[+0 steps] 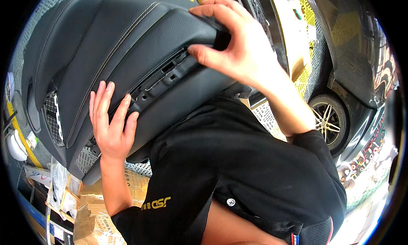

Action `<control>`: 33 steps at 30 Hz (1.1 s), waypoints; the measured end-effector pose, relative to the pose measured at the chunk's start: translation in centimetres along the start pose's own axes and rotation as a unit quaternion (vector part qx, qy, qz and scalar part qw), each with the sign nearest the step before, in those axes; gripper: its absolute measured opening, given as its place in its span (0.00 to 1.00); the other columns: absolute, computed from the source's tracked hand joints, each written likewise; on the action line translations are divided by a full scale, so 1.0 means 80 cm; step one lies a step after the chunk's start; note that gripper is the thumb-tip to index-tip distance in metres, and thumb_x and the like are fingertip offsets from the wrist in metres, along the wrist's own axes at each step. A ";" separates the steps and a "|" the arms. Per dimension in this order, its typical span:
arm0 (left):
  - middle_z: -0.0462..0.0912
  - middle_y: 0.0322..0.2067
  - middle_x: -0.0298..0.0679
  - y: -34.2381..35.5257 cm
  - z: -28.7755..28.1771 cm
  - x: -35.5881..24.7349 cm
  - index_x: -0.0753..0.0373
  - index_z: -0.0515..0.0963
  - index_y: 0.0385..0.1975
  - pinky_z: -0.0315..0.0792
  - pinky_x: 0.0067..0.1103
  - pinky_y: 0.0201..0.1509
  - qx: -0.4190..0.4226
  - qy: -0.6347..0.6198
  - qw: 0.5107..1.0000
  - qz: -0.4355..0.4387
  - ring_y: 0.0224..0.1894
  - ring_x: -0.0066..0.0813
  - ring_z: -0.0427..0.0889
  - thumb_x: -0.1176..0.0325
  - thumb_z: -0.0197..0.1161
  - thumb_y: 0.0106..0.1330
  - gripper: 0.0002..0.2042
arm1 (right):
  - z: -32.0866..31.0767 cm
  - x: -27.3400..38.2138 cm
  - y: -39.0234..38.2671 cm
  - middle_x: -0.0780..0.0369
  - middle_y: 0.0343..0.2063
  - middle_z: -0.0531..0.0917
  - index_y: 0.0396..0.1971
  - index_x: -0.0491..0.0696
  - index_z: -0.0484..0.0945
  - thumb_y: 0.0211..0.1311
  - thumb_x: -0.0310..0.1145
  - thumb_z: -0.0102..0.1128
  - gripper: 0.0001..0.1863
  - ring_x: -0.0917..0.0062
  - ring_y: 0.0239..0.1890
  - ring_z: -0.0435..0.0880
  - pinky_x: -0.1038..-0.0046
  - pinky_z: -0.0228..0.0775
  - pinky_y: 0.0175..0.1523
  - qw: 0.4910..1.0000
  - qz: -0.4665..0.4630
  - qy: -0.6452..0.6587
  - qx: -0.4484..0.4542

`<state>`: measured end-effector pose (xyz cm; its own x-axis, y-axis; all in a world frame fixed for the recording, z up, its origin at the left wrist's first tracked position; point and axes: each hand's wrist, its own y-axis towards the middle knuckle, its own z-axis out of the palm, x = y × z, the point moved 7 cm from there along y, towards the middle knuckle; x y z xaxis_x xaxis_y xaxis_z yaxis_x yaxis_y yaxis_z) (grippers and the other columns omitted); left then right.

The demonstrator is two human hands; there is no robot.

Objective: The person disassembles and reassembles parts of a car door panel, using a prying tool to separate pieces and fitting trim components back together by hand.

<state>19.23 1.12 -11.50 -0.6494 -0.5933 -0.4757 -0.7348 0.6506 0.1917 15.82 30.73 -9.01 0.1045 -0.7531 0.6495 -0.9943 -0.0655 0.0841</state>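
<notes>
A large black car door panel (123, 36) with pale stitching lies slantwise in front of my body. A long recessed slot with small square openings and clip holes (168, 70) runs along its near part. My left hand (111, 121) lies over the slot's lower left end, fingers stretched out on the panel and holding nothing else. At the upper right end, my right hand (238, 43) grips the panel, with its thumb by the slot's end and its fingers curved over the padded part. A black mesh grille (52, 119) shows at the panel's left.
A dark car with a gold-spoked wheel (328, 118) stands at the right. Cardboard boxes (100, 211) and plastic wrap (59, 181) are at the lower left. The floor is grey and yellow grating (307, 24). A white object (17, 145) sits at the far left.
</notes>
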 end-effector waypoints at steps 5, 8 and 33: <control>0.75 0.71 0.54 -0.015 0.018 -0.002 0.65 0.86 0.57 0.62 0.49 0.79 0.002 0.025 1.000 -0.010 0.75 0.57 0.72 0.72 0.66 0.71 0.16 | 0.024 -0.005 -0.025 0.52 0.54 0.81 0.57 0.48 0.81 0.47 0.44 0.79 0.34 0.54 0.58 0.81 0.55 0.74 0.64 0.998 -0.024 -0.053 -0.014; 0.75 0.71 0.51 -0.015 0.027 -0.008 0.63 0.85 0.58 0.63 0.49 0.79 0.000 0.036 0.999 -0.017 0.75 0.53 0.72 0.72 0.66 0.71 0.16 | 0.033 -0.013 -0.021 0.50 0.50 0.81 0.57 0.47 0.78 0.48 0.43 0.80 0.35 0.52 0.57 0.81 0.56 0.76 0.62 0.997 -0.023 -0.079 0.005; 0.78 0.70 0.40 0.052 0.068 -0.052 0.58 0.88 0.52 0.64 0.50 0.77 -0.059 0.041 0.997 -0.012 0.74 0.49 0.73 0.62 0.71 0.67 0.16 | 0.038 -0.025 -0.026 0.63 0.53 0.85 0.56 0.51 0.83 0.49 0.36 0.88 0.33 0.68 0.59 0.80 0.65 0.73 0.66 0.998 -0.043 -0.006 -0.049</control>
<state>19.95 8.85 -13.43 -0.6421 -0.6473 -0.4108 -0.7647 0.5789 0.2830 17.57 30.37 -12.79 0.1893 -0.7558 0.6268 -0.9746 -0.0669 0.2137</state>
